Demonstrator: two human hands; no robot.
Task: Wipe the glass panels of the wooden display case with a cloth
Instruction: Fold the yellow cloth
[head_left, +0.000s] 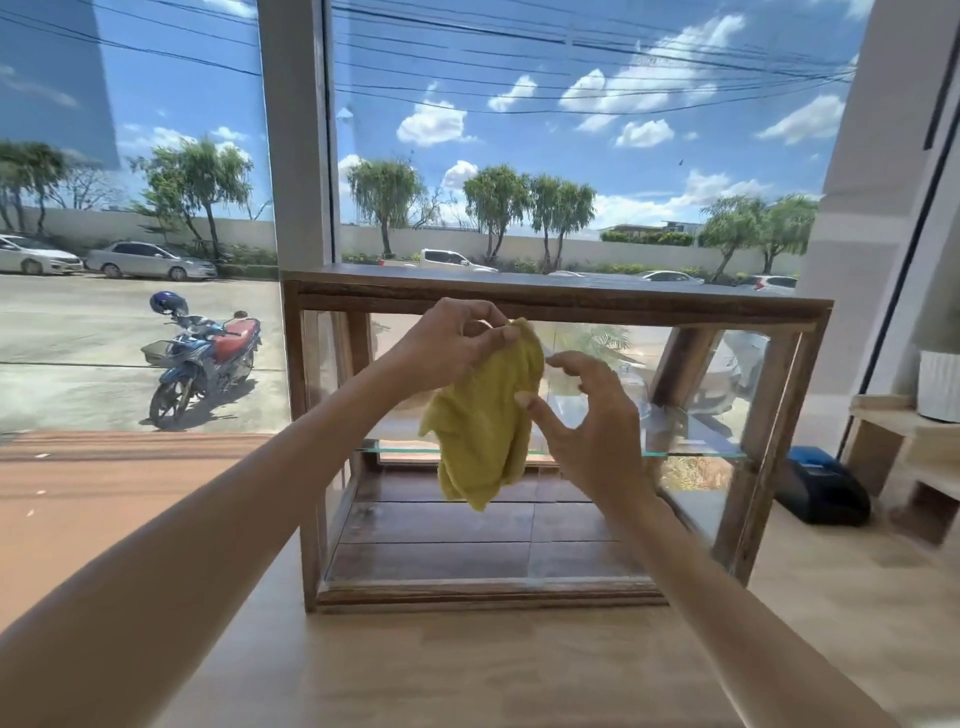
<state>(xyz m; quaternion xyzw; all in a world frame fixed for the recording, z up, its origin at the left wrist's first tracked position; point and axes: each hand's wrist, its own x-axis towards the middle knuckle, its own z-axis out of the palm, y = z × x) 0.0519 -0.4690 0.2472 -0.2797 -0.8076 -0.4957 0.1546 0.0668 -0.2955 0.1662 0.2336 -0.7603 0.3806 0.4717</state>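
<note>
A wooden display case (561, 304) with glass panels and a glass shelf (696, 453) inside stands on a light wooden counter. In front of its upper front panel hangs a yellow-green cloth (483, 431). My left hand (452, 345) pinches the cloth's top corner between thumb and fingers. My right hand (582, 421) is just right of the cloth, thumb touching its edge, fingers spread and curved; whether it grips the cloth is unclear. The cloth hides part of the front glass.
The counter (467, 670) runs along a large window with a white pillar (296, 135). To the right sit a black device (823, 488), a small wooden stand (893, 431) and a white ribbed pot (937, 387). A motorbike is parked outside.
</note>
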